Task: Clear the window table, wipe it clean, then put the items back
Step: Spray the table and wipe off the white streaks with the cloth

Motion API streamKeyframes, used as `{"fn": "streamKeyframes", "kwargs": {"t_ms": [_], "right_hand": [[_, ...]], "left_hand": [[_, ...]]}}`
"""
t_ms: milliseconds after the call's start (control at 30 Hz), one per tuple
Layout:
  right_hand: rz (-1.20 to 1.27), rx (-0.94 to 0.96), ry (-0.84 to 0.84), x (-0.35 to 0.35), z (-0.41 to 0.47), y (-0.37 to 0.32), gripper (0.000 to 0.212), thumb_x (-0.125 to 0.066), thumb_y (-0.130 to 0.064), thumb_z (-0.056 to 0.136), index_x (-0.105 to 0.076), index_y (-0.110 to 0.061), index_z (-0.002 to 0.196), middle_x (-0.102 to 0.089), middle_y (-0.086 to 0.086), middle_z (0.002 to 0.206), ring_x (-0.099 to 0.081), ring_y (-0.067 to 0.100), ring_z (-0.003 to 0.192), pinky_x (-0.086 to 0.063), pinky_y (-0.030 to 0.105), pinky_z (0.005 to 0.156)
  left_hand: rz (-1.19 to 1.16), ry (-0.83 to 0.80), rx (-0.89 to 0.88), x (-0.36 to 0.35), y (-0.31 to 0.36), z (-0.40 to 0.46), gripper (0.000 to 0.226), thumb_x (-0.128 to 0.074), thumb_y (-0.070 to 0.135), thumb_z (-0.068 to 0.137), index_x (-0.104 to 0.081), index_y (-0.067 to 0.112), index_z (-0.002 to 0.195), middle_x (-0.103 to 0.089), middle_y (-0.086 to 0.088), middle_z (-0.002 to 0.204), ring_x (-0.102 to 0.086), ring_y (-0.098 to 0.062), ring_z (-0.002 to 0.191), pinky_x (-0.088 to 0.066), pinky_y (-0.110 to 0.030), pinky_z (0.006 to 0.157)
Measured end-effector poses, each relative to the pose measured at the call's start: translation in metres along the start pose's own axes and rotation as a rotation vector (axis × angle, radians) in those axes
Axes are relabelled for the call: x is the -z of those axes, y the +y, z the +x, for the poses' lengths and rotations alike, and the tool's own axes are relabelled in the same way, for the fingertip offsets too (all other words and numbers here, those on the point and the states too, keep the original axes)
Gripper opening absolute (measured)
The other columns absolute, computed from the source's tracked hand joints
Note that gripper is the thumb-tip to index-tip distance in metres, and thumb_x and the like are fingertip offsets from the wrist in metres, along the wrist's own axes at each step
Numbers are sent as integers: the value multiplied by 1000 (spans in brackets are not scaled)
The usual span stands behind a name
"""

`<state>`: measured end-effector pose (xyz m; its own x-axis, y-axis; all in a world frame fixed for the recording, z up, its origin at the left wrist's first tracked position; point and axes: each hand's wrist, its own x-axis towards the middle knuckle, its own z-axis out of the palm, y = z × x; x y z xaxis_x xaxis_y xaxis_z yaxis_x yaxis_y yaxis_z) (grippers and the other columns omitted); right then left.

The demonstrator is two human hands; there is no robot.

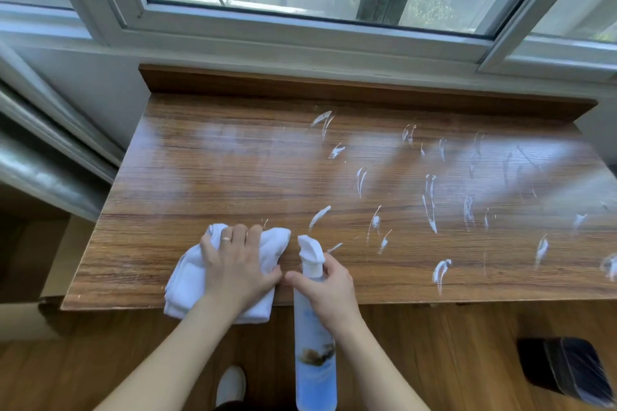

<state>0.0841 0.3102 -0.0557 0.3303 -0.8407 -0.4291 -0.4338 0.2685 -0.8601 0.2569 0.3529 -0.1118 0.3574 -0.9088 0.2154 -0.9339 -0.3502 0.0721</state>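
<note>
The wooden window table (233, 170) carries several white streaks of spray foam (430, 200) across its middle and right. A folded white cloth (187, 280) lies at the front left edge. My left hand (237, 264) presses flat on the cloth, fingers spread over it. My right hand (325, 290) grips the neck of a white and blue spray bottle (314, 354). The bottle's nozzle points over the table and its body hangs down in front of the table edge.
A window frame (300, 33) and a raised wooden back ledge (334, 87) border the table's far side. Silver ducting (40, 170) runs along the left. A dark object (567, 367) lies on the wooden floor at the lower right. My shoe (230, 384) shows below.
</note>
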Motion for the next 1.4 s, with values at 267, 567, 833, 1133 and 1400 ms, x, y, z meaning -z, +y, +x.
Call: {"fn": "streamKeyframes", "kwargs": {"t_ms": [267, 567, 833, 1133, 1400], "right_hand": [[-23, 29, -16, 3, 0, -6, 26, -84, -42, 76, -64, -32, 89, -65, -9, 81, -58, 5, 77, -48, 26, 73], [3, 46, 17, 2, -7, -5, 25, -85, -40, 75, -65, -29, 85, -65, -10, 77, -57, 3, 72, -48, 29, 73], [1, 44, 4, 3, -3, -7, 26, -85, -36, 75, -60, -30, 77, -60, -15, 66, -52, -2, 62, -43, 24, 66], [16, 16, 6, 6, 5, -8, 25, -83, -39, 74, -63, -27, 81, -61, -11, 72, -54, 3, 69, -47, 29, 70], [14, 17, 0, 8, 4, -3, 32, -83, -48, 71, -67, -32, 94, -68, -5, 85, -64, 11, 82, -53, 30, 77]], "left_hand": [[44, -76, 3, -12, -5, 57, 54, -51, 57, 61, -62, 15, 92, -59, -4, 89, -54, -28, 90, -33, -50, 85], [88, -172, 51, -2, 0, 52, 57, -43, 58, 70, -60, 15, 104, -58, -4, 101, -53, -28, 97, -32, -53, 91], [55, -52, -18, 3, 4, -9, 55, -57, 63, 65, -61, 14, 92, -57, -5, 87, -56, -30, 84, -34, -56, 88], [33, 6, -14, -13, 0, 57, 47, -44, 52, 66, -60, 12, 85, -55, -7, 81, -52, -29, 81, -34, -48, 77], [114, -167, 13, -22, -8, 141, 52, -56, 56, 78, -59, 12, 105, -59, -11, 101, -52, -31, 97, -37, -49, 84]]}}
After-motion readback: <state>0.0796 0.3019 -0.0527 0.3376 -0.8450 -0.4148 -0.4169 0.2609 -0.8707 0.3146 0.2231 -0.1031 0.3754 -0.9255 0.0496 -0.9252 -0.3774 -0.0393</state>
